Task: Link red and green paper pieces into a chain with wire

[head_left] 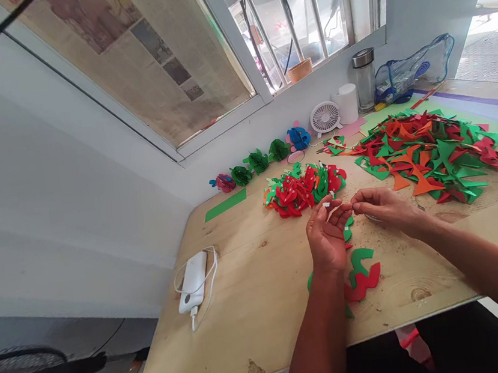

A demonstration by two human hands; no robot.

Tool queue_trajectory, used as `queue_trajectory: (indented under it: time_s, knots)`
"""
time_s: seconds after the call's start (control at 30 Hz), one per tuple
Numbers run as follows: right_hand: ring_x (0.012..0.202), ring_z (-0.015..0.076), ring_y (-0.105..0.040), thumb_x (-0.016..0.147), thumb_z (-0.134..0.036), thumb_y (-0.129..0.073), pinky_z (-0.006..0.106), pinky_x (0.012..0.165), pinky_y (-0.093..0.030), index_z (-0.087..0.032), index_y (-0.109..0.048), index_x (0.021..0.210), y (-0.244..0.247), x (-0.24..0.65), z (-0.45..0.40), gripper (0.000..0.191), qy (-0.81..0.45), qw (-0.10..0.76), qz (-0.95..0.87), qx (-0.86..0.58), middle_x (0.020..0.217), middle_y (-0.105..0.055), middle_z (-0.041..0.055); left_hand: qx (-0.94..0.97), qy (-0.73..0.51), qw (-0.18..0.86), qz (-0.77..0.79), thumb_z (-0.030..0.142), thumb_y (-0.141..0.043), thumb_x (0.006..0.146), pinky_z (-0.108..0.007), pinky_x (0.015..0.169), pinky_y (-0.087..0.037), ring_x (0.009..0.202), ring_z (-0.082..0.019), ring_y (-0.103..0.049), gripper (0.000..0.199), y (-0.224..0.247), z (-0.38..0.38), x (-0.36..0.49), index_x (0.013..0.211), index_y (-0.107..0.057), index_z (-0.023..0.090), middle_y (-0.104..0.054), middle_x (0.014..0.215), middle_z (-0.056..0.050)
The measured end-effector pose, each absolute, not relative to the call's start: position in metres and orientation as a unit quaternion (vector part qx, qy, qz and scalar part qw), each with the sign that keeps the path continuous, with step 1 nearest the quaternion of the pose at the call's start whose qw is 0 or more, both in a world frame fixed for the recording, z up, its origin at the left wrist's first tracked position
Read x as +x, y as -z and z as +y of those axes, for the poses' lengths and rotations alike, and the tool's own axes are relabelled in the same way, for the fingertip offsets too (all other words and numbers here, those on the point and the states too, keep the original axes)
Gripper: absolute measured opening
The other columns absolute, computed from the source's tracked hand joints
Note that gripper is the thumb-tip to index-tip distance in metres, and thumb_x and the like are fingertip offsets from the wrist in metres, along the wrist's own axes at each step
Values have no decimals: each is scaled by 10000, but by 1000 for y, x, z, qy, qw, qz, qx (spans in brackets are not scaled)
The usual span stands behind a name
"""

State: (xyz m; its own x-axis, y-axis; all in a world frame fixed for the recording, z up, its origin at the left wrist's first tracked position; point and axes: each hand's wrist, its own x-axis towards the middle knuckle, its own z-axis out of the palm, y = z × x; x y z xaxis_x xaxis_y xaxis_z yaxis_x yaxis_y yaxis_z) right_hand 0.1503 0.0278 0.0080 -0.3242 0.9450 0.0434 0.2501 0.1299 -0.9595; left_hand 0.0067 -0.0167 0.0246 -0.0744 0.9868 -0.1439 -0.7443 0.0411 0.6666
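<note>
My left hand [327, 238] is held palm up above the table, its fingers curled and a small white piece [326, 204] at the thumb and fingertips. Close to its right, my right hand [381, 209] is closed in a pinch; what sits between those fingertips is too small to name. Below the hands lie a green wavy cutout [362, 254] and a red wavy cutout [365, 284], partly covered by my left forearm. Just beyond my left hand is a pile of red and green cutouts [293, 196], many bearing small white squares.
A large heap of red, green and orange scraps [436, 157] covers the table's right side. Along the wall stand paper figures [257, 161], a small fan [326, 118], a white roll [348, 103] and a glass bottle [364, 81]. A white power bank [193, 283] with its cable lies left.
</note>
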Motion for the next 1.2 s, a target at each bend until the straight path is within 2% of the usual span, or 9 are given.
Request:
queue_trajectory:
  time_s: [0.2,0.43,0.6,0.73,0.93,1.1,1.2]
  knots:
    - [614,153,-541,728,-441,-591,260,545,-402,-183,-685,747,-15,148,24,276,-472,389,-644,-459,636,-629,18,199,-667,646,313,275,-606,734,-367,873,-467,814,-203,-672,225,-24,-16,7,910,-662,147,-680,844,-64]
    - [518,114,-457,744,-405,-567,245,479,-339,-185,-668,777,-5,150,28,244,-443,384,-658,-472,591,-582,-7,202,-665,646,315,274,-601,741,-359,851,-473,773,-187,-670,214,-26,-17,6,904,-667,151,-677,840,-59]
    - [540,118,-451,743,-375,-553,245,487,-342,-186,-639,769,-15,150,26,209,-416,406,-658,-479,603,-562,-5,255,-647,637,332,280,-610,739,-326,757,-495,734,-183,-661,240,-25,-18,8,925,-679,144,-675,839,-73]
    - [606,140,-507,754,-384,-537,258,541,-397,-187,-624,743,-28,149,21,215,-425,430,-651,-459,667,-604,18,296,-626,628,355,275,-630,725,-298,694,-492,690,-170,-652,254,-24,-18,12,926,-689,131,-675,829,-85]
    - [642,144,-523,748,-395,-549,269,590,-418,-190,-606,726,-32,149,19,214,-440,462,-621,-455,685,-599,19,336,-613,599,390,306,-644,721,-287,686,-489,689,-161,-653,272,-20,-18,15,930,-696,139,-679,833,-80]
    - [636,146,-524,739,-400,-565,270,563,-405,-193,-605,734,-31,150,19,211,-446,465,-620,-447,702,-600,21,373,-599,578,409,315,-635,738,-280,693,-486,690,-157,-651,272,-18,-19,15,941,-697,145,-679,766,-66]
    - [631,143,-517,736,-397,-571,268,552,-396,-190,-603,726,-29,150,20,210,-444,463,-619,-453,696,-593,20,387,-591,571,418,320,-632,740,-283,687,-490,686,-156,-652,270,-18,-20,15,936,-702,148,-680,794,-69]
